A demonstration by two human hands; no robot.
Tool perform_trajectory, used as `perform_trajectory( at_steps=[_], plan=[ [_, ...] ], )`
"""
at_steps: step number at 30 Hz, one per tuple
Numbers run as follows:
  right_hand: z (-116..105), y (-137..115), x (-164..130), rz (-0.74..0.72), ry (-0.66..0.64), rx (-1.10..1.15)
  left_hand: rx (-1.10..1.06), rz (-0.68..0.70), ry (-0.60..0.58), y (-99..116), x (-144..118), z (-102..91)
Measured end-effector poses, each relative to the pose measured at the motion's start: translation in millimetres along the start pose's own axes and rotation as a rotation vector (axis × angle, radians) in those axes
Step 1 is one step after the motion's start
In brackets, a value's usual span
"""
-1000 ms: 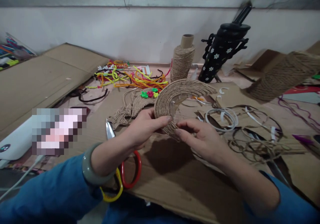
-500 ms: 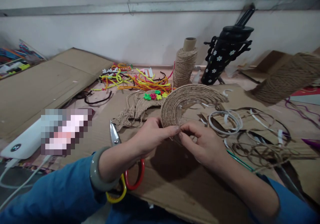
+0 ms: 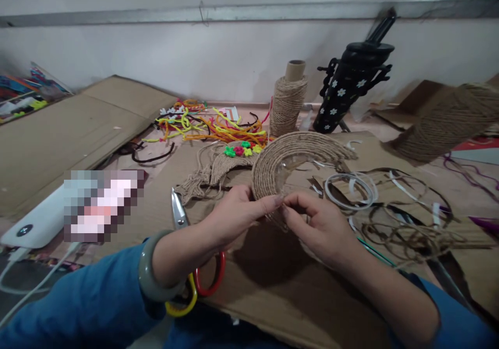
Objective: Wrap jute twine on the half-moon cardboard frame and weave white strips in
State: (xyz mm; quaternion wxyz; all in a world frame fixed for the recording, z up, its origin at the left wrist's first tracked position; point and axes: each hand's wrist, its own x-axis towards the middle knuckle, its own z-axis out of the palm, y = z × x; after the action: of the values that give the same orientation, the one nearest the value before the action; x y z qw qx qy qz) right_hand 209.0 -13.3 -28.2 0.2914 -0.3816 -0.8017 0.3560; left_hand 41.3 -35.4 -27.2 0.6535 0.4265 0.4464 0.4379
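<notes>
A curved arch of jute twine (image 3: 300, 149), laid in parallel rows with clear tape along its inner edge, is held up over the cardboard. My left hand (image 3: 237, 211) grips its lower left end, thumb on top and fingers behind. At that same end my right hand (image 3: 319, 224) pinches with thumb and forefinger, close to the left thumb; what lies between its fingertips is too small to make out. Under my left forearm lie scissors (image 3: 179, 214) with one red and one yellow handle. Behind the left hand rests another twine arch (image 3: 228, 167) with colourful little flowers and loose twine ends.
A twine spool (image 3: 288, 105) stands at the back beside a black flowered container (image 3: 343, 89). Tape rolls (image 3: 351, 190) and loose twine (image 3: 409, 235) lie at right. Coloured pipe cleaners (image 3: 222, 128) are heaped behind. A power bank (image 3: 42, 216) and cables sit at left.
The arch and both hands have shifted very slightly. My right fingertips have moved a little at the arch's end; otherwise the scene looks the same.
</notes>
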Motion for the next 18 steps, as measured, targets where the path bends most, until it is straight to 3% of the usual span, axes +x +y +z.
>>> perform_trajectory(
  at_steps=[12, 16, 18],
  plan=[
    [4.0, 0.8, 1.6, 0.027, 0.016, 0.070, -0.030, 0.022, 0.018, 0.8, 0.0, 2.4],
    [4.7, -0.1, 0.7, 0.000, 0.004, -0.013, -0.056, 0.011, 0.036, 1.2, 1.1, 2.9],
    [0.1, 0.1, -1.1, -0.094, 0.021, -0.140, -0.057, 0.022, 0.046, 2.7, 2.1, 2.5]
  ],
)
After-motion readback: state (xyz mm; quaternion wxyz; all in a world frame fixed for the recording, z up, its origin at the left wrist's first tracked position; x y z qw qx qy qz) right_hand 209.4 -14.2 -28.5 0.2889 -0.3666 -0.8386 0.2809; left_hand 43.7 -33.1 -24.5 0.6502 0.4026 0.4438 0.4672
